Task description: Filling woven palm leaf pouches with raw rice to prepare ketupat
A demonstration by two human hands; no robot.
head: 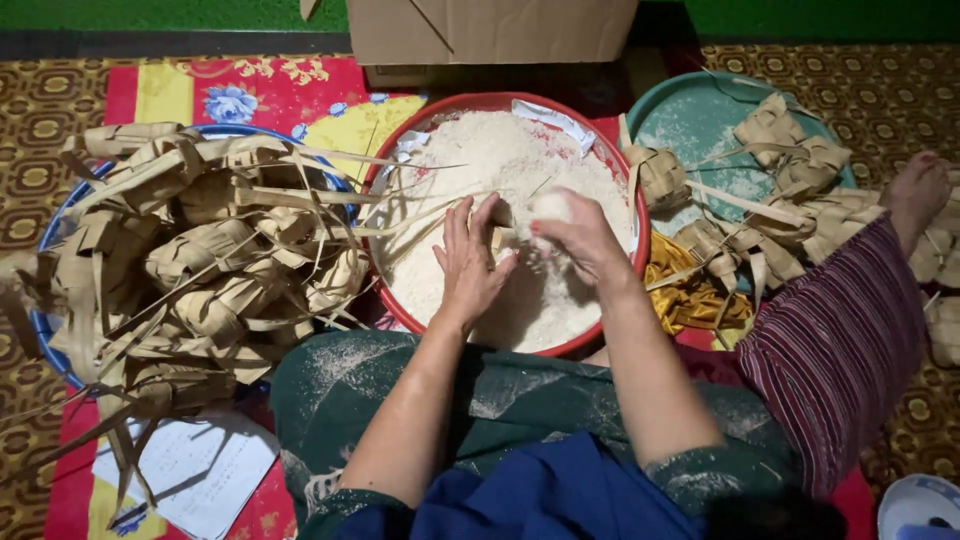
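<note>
I am sitting on a patterned floor mat (250, 95), looking down over my lap. To my left, a blue basin (62, 225) is heaped with empty woven palm-leaf pouches (200, 260), their loose strips trailing over its rim within easy reach. Straight ahead stands a wide red basin (610, 300) full of raw white rice (500, 160), set close against my knees so both arms can work over it. To my right, a teal tray (680, 115) holds more woven pouches (790, 160), kept apart from the heap on the left. A cardboard box (490, 30) sits beyond the red basin, and a sheet of paper (190, 470) lies by my left knee.

My left hand (470, 265) hovers over the rice, fingers fairly open and cupped around a small woven pouch (502, 225), steadying it upright. My right hand (585, 240) is curled narrow around a scoop of rice (550, 207), held just above the pouch, with both kept over the basin so stray grains would land back in it.
</note>
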